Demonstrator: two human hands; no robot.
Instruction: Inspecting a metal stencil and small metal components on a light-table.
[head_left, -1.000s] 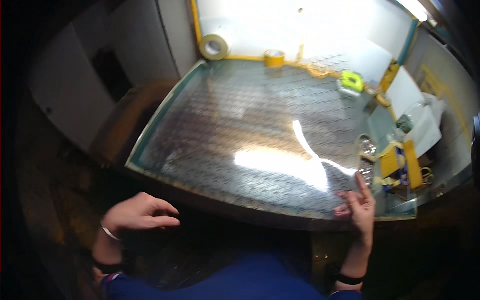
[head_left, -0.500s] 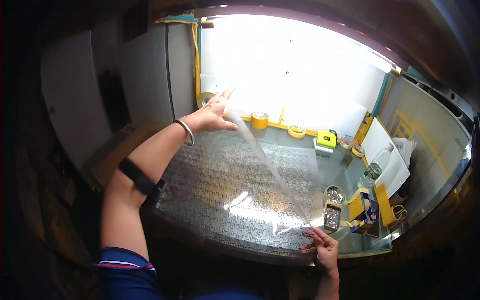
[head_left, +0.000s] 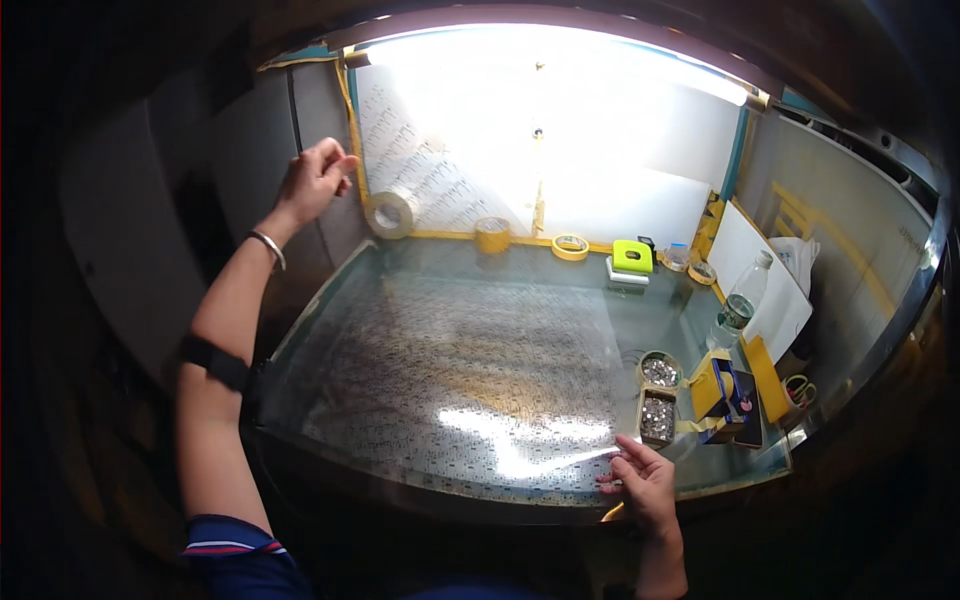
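Observation:
A large clear plastic sheet point(head_left: 450, 350) with fine dark print lies over the glass table, with glare near its front edge. My left hand point(head_left: 322, 178) is raised beyond the table's far left corner, fingers closed in a pinch. What it grips is nearly invisible, apparently an edge of clear plastic sheet. At the front right, my right hand point(head_left: 646, 482) pinches the sheet's near right corner between thumb and fingers. Beside that hand stand a square box point(head_left: 657, 416) and a round dish point(head_left: 660, 371), both filled with small shiny pieces.
Tape rolls point(head_left: 570, 247) line the back edge beside a green hole punch point(head_left: 632, 256). A plastic bottle point(head_left: 742, 298) stands at the right, behind a blue and yellow tape dispenser point(head_left: 718, 395). Scissors point(head_left: 798, 388) are at the far right. A bright white panel point(head_left: 640, 130) closes the back.
My left hand has moved left and up, its fingers now closed. My right hand stays near the front corner. Slanting rows of dark print now show against the back panel.

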